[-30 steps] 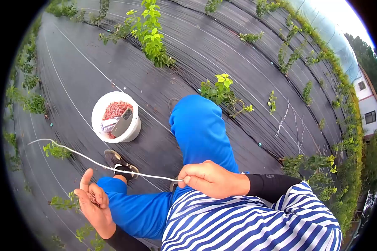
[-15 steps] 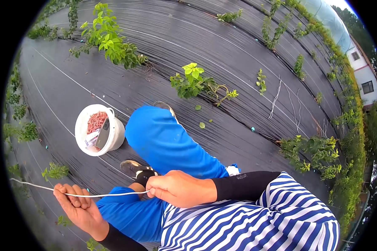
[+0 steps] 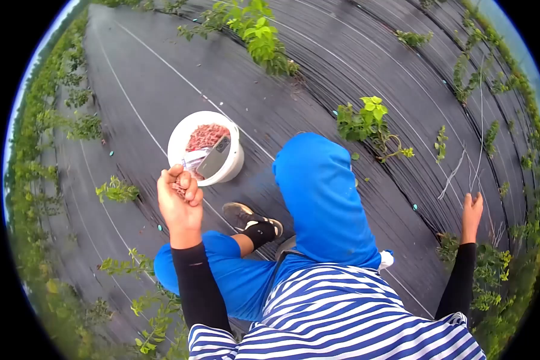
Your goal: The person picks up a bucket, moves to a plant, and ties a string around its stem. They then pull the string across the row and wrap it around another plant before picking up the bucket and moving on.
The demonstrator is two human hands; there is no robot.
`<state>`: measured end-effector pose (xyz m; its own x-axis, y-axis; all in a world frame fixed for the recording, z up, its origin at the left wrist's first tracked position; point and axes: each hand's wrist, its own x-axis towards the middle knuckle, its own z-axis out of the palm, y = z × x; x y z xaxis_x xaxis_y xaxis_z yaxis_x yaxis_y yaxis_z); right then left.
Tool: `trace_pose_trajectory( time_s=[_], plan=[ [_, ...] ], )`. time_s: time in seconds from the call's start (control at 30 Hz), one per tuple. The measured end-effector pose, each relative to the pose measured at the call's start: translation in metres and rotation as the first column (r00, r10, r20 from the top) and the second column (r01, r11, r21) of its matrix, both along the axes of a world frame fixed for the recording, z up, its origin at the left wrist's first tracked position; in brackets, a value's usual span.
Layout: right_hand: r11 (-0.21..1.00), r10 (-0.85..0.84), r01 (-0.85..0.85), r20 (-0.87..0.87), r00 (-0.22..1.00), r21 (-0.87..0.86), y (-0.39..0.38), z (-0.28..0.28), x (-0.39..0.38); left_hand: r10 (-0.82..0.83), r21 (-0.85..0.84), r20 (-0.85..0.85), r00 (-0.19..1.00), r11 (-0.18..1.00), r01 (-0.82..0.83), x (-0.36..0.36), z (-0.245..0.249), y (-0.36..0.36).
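My left hand (image 3: pixel 183 203) is raised just in front of the white bucket (image 3: pixel 237 157), its fingers curled around some small reddish strips (image 3: pixel 178 191). Inside the bucket lie a heap of similar reddish strips (image 3: pixel 207 137), a grey phone (image 3: pixel 215 157) and a whitish packet (image 3: pixel 192 161). Far to the right, my right hand (image 3: pixel 472 213) is stretched out, fingertips together at the lower end of a thin pale wire (image 3: pixel 481 108) that points away from me. Other pale wires (image 3: pixel 453 174) lie on the ground close to that hand.
Black ground sheeting (image 3: pixel 144 78) with pale lines covers the ground. A leafy plant (image 3: pixel 366 120) grows beyond my bent knee, and a taller one (image 3: pixel 259 36) stands behind the bucket. More plants (image 3: pixel 117 191) line the left. My shoe (image 3: pixel 240 215) is near the bucket.
My hands have moved far apart. The wire has left my left hand and gone right with my right hand. Reddish strips now show in my left hand. The view has shifted.
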<state>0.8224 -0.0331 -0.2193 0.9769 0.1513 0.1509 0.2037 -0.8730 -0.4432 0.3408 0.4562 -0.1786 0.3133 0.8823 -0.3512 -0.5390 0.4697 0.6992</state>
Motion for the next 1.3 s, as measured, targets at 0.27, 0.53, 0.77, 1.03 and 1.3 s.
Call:
trace_pose_trajectory(
  time_s=[0.27, 0.53, 0.77, 1.03, 1.3],
  plan=[
    [0.949, 0.301, -0.310, -0.126, 0.945, -0.058, 0.050, -0.080, -0.042, 0.110, -0.132, -0.193, 0.975, 0.982, -0.137, -0.027, -0.099, 0.084],
    [0.842, 0.366, -0.497, -0.457, 0.811, -0.208, 0.100, -0.091, -0.142, 0.040, 0.157, -0.694, 0.718, 0.983, 0.097, -0.009, -0.133, 0.175],
    [0.837, 0.386, -0.515, -0.470, 0.794, -0.184, 0.111, -0.103, -0.162, 0.209, 0.322, -0.790, 0.576, 0.941, 0.100, -0.021, -0.154, 0.197],
    [0.754, 0.546, -0.657, -0.547, 0.634, -0.010, 0.177, -0.097, -0.147, 0.231, 0.375, -0.673, 0.702, 0.925, 0.055, -0.075, -0.021, 0.123],
    [0.694, 0.716, -0.499, -0.570, 0.403, 0.520, 0.282, -0.035, -0.165, 0.593, 0.714, -0.581, 0.557, 0.700, 0.001, -0.166, 0.057, -0.054]
  ],
)
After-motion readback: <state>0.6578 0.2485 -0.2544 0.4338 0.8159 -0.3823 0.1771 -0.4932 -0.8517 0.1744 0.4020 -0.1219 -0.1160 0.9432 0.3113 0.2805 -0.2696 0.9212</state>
